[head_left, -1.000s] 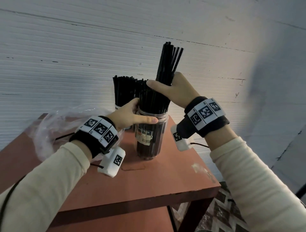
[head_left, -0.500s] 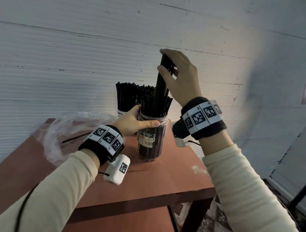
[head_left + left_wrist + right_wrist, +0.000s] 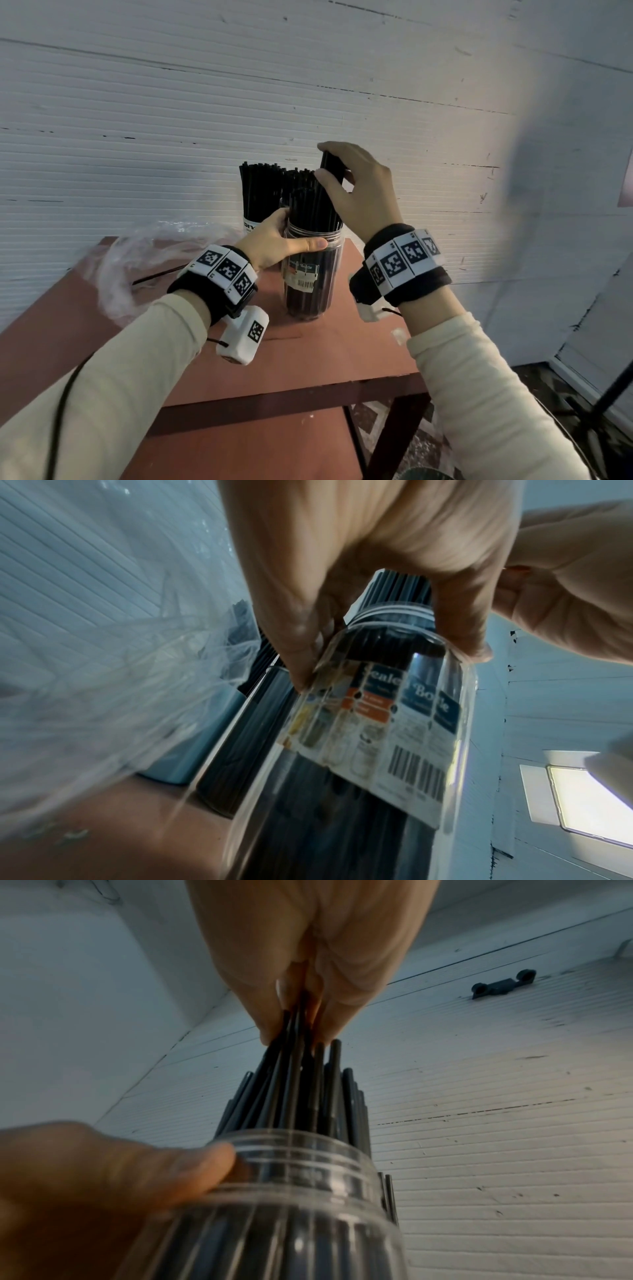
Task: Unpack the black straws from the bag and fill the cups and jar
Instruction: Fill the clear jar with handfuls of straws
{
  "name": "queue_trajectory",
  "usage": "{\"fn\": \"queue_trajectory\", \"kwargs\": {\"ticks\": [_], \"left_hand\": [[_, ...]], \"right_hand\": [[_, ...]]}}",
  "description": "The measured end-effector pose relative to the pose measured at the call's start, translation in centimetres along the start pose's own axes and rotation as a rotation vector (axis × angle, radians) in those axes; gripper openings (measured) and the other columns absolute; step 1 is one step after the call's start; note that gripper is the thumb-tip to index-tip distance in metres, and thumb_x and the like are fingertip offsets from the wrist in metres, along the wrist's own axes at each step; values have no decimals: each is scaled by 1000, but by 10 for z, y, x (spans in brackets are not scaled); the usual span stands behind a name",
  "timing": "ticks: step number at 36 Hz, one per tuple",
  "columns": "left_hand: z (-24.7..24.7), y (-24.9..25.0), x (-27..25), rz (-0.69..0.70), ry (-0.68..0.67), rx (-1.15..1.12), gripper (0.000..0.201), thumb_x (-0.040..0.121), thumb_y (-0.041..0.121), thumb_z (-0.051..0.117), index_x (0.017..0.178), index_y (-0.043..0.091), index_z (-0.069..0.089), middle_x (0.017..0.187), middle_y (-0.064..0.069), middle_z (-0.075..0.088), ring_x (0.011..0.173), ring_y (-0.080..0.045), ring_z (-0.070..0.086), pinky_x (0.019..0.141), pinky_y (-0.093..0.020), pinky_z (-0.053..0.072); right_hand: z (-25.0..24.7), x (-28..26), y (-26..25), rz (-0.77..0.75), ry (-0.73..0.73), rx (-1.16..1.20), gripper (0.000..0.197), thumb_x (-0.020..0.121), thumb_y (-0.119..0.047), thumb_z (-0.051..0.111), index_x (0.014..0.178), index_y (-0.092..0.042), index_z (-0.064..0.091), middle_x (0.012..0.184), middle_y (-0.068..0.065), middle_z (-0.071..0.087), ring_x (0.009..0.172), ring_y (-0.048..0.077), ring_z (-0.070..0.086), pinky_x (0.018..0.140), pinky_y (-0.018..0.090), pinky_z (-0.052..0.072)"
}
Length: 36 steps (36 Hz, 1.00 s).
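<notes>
A clear plastic jar (image 3: pixel 310 284) with a printed label stands on the red table (image 3: pixel 325 356), packed with black straws (image 3: pixel 313 209). My left hand (image 3: pixel 274 240) grips the jar's neck (image 3: pixel 390 620), thumb across the front. My right hand (image 3: pixel 359 192) pinches the tops of a small bunch of straws (image 3: pixel 298 1031) that stands higher than the others inside the jar (image 3: pixel 291 1191). Behind the jar a white cup (image 3: pixel 251 224) holds more black straws. The crumpled clear bag (image 3: pixel 144 260) lies at the left with a single straw (image 3: pixel 154 275) in it.
A white ribbed wall (image 3: pixel 137 120) rises right behind the table. The table's front edge (image 3: pixel 291 401) is near me and its right edge drops to a patterned floor (image 3: pixel 376 431). A lower red shelf (image 3: pixel 257 445) sits under the top.
My right hand has slid up to the tops of the tall bunch and pushed it down into the jar. My left hand has stayed on the jar's neck.
</notes>
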State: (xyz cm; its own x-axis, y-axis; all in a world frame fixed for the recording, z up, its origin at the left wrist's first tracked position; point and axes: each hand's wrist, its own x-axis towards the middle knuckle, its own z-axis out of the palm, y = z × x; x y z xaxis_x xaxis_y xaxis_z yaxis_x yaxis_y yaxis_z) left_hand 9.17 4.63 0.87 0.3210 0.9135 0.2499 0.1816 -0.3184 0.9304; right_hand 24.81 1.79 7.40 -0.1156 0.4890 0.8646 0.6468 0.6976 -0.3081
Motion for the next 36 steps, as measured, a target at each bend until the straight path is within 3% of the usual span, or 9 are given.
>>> {"fn": "queue_trajectory", "kwargs": {"ticks": [4, 7, 12, 17, 23, 26, 29, 36], "left_hand": [[0, 1, -2, -9, 6, 0, 103, 43, 53, 91, 132, 19, 51, 122, 5, 66, 112, -8, 62, 103, -38, 48], [1, 0, -3, -11, 13, -8, 101, 44, 54, 88, 132, 20, 51, 121, 5, 67, 112, -9, 64, 102, -40, 49], [4, 3, -8, 13, 4, -7, 98, 47, 55, 83, 132, 18, 50, 120, 3, 67, 110, -9, 65, 99, -39, 51], [5, 5, -10, 30, 8, -27, 96, 49, 52, 83, 131, 14, 50, 118, -1, 68, 110, -13, 66, 99, -43, 51], [7, 2, -10, 13, 25, -51, 101, 48, 53, 84, 134, 14, 48, 121, -2, 67, 111, -16, 65, 100, -46, 50], [8, 0, -10, 4, 27, -54, 104, 48, 56, 83, 137, 16, 46, 122, 0, 66, 112, -14, 65, 100, -45, 50], [9, 0, -11, -7, 30, -62, 106, 46, 56, 82, 138, 18, 45, 124, 0, 65, 113, -15, 64, 101, -44, 50], [8, 1, -9, -37, 27, -35, 95, 55, 47, 80, 139, 20, 43, 121, 3, 64, 110, -13, 63, 97, -40, 52]], "right_hand": [[3, -9, -1, -9, -1, -11, 30, 90, -14, 62, 119, -11, 65, 115, -1, 66, 104, 5, 57, 92, 5, 39], [6, -16, -1, -4, 1, -23, 30, 89, -14, 62, 119, -11, 65, 117, -1, 66, 109, 8, 57, 93, 1, 34], [15, -35, 4, 19, -4, -46, 29, 89, -16, 63, 118, -11, 66, 119, 2, 66, 117, 17, 57, 102, 28, 44], [18, -44, 7, 14, 42, -77, 28, 89, -16, 63, 116, -8, 67, 118, 4, 67, 122, 20, 54, 105, 21, 35], [19, -44, 5, 14, 41, -67, 29, 91, -16, 60, 118, -8, 66, 118, 4, 67, 117, 19, 57, 102, 32, 44], [18, -40, 5, 1, -5, -63, 36, 90, -15, 58, 125, -8, 61, 126, 4, 61, 120, 19, 55, 102, 35, 45], [18, -38, 4, -34, -29, -73, 43, 90, -13, 57, 133, -8, 55, 139, 5, 52, 130, 19, 48, 108, 32, 40], [29, -42, 4, -57, 53, -152, 32, 89, -13, 59, 119, -4, 65, 122, 8, 65, 116, 22, 58, 101, 37, 46]]}}
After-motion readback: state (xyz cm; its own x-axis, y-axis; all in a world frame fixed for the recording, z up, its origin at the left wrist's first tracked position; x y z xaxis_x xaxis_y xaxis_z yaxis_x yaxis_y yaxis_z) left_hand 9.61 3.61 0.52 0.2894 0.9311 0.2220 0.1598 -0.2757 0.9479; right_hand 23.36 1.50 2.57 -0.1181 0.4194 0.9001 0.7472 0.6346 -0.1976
